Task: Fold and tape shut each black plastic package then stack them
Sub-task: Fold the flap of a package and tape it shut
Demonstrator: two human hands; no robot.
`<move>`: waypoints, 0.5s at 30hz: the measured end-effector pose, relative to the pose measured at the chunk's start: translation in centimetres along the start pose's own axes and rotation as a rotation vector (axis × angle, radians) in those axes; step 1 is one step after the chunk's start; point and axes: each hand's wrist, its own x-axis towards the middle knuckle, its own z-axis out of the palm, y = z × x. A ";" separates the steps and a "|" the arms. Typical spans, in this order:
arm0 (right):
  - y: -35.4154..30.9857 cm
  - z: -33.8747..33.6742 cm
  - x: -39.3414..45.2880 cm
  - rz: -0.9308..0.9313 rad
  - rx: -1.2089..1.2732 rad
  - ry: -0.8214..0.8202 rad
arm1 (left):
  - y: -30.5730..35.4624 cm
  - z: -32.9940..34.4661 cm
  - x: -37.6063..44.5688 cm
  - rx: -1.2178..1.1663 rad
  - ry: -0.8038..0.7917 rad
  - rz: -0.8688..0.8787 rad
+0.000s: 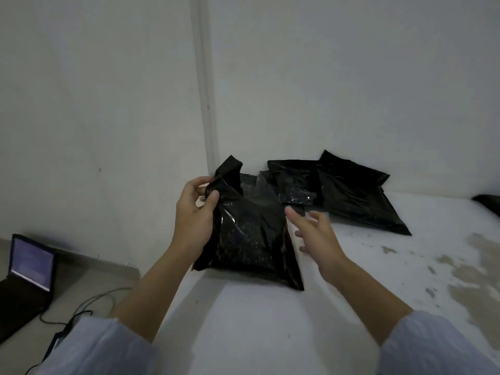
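Left hand [193, 220] grips the upper edge of the near black package [251, 239], thumb and fingers clamped on the plastic. Right hand [319, 236], at 3 o'clock of that package, has fingers spread, holding nothing. The package rests on the white surface [270, 320]. Further packages [351, 196] lie at 1 o'clock against the wall.

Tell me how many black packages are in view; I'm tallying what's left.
4, maybe more hidden: one held by the left hand at the near package, two against the wall, one sliver at the right edge.
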 end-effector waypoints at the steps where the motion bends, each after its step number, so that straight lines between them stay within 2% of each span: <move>1: -0.4 -0.8 -0.2 0.065 0.079 -0.044 | 0.5 0.3 -1.0 -0.062 -0.017 -0.006; 6: -1.0 -4.7 -2.9 0.199 0.335 -0.265 | 1.9 2.0 -5.8 -0.325 -0.036 -0.125; 10: -0.8 -8.5 -5.7 0.140 0.416 -0.247 | 2.8 3.3 -9.1 -0.491 -0.084 -0.311; 12: -0.5 -10.6 -7.2 0.091 0.385 -0.204 | 3.0 3.8 -10.2 -0.424 -0.197 -0.412; 15: 0.4 -14.0 -9.5 0.056 0.311 -0.155 | 4.2 5.3 -12.2 -0.148 -0.449 -0.495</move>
